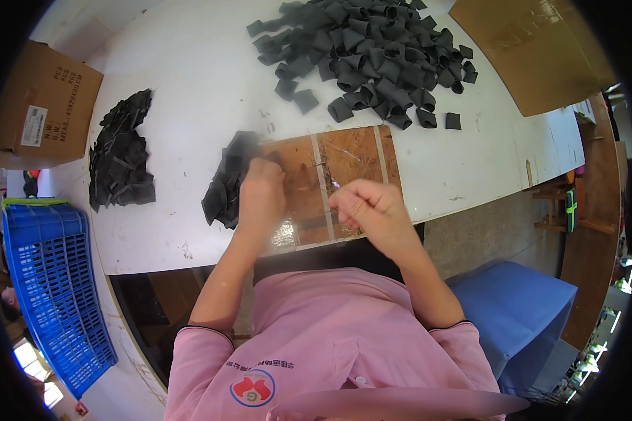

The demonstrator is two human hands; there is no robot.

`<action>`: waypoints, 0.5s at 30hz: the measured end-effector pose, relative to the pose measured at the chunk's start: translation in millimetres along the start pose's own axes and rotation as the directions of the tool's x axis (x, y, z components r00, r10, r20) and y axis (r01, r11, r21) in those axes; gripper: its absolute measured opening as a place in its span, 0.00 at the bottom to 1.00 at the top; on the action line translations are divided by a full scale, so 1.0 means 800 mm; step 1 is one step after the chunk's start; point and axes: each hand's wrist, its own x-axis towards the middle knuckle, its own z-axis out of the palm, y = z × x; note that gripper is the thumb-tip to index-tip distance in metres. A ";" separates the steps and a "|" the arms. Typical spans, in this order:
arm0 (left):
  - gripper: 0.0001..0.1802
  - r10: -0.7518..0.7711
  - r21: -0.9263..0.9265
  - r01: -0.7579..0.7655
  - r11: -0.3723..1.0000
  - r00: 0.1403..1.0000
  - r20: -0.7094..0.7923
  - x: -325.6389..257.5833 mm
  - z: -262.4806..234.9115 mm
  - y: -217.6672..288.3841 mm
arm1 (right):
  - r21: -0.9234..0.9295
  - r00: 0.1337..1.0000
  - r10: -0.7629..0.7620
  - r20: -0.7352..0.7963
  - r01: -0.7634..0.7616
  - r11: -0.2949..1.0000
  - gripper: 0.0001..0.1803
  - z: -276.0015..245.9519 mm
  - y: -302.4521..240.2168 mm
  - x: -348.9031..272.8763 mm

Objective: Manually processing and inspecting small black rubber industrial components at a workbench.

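Note:
My left hand (pixel 263 189) is over the left end of a brown board (pixel 361 158) crossed by pale tape strips. Its fingers are curled, somewhat blurred, with a dark smear at their tips that I cannot make out. Right beside it, a small heap of flat black pieces (pixel 225 186) lies partly on the board's left side. Above the board's right half, my right hand (pixel 372 210) is closed in a pinch. A small shiny spot shows by its fingertips; whether it is held is unclear.
A big pile of dark grey tube-like fabric pieces (pixel 372 56) covers the table's far side. Another black heap (pixel 123 154) lies to the left. Cardboard boxes stand at the left (pixel 63 98) and far right (pixel 534 49). A blue crate (pixel 56 281) and a blue covered seat (pixel 512 302) flank me.

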 end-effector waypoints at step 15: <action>0.04 -0.258 -0.643 -0.003 0.766 0.915 -0.311 -0.043 -0.057 0.085 | -0.633 0.661 -0.749 -0.050 0.559 0.535 0.07 0.041 -0.006 -0.001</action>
